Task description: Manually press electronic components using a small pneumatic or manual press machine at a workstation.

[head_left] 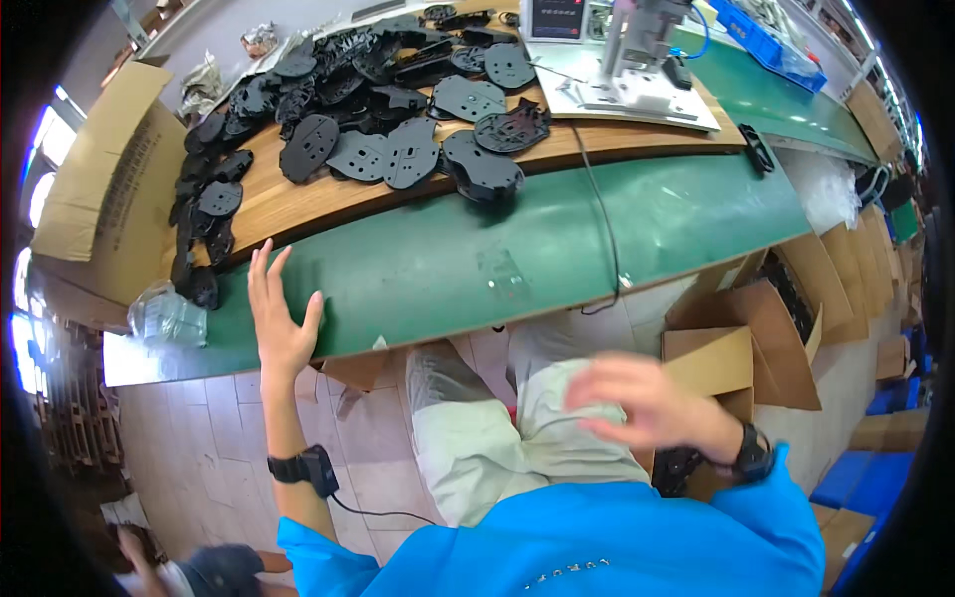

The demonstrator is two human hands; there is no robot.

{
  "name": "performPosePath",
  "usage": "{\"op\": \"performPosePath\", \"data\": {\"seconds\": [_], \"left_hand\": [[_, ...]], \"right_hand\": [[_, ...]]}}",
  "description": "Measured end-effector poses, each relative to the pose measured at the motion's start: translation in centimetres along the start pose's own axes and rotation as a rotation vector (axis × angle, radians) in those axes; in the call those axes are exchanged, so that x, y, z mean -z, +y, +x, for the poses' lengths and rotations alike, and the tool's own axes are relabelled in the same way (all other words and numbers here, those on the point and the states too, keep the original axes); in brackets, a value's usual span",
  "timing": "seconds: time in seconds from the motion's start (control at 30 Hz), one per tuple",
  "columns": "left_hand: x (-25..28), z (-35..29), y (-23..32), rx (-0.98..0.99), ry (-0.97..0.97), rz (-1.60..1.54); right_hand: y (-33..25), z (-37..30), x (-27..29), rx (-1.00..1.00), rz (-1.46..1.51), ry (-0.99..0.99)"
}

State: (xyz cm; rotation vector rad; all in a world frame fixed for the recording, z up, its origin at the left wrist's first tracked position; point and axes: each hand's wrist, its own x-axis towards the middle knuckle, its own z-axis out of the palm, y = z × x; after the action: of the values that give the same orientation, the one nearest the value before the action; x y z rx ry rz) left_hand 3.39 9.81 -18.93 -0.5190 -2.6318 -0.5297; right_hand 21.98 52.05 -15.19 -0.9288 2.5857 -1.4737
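Both hands unclasped; black plastic parts spread from upper left to upper centre.
The left hand is held at centre left, fingers splayed, by the green tabletop. The right hand, blurred, is seen right of centre, thumb and fingers apart. The parts are mostly supported by a wooden board.
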Motion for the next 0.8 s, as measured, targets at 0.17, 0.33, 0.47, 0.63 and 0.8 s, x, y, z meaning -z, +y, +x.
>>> {"op": "performPosePath", "data": {"seconds": [0.17,0.33,0.47,0.63,0.8], "left_hand": [[-1.9,0.1,-1.6,-0.078,0.026,0.056],[-2.6,1.1,-1.9,-0.069,0.038,0.049],[-2.2,0.8,-3.1,-0.035,0.059,0.07],[-1.6,0.7,-3.3,-0.076,0.158,0.035],[-2.3,0.3,-2.3,-0.057,0.175,-0.02]], "right_hand": [[2.5,10.5,5.2,0.199,-0.615,0.366],[12.5,17.5,7.5,-0.092,-1.108,0.144],[14.4,18.6,7.3,0.04,-1.051,0.225],[11.0,18.0,7.3,0.22,-0.953,0.514],[0.5,14.2,2.8,0.09,0.135,0.73]]}}
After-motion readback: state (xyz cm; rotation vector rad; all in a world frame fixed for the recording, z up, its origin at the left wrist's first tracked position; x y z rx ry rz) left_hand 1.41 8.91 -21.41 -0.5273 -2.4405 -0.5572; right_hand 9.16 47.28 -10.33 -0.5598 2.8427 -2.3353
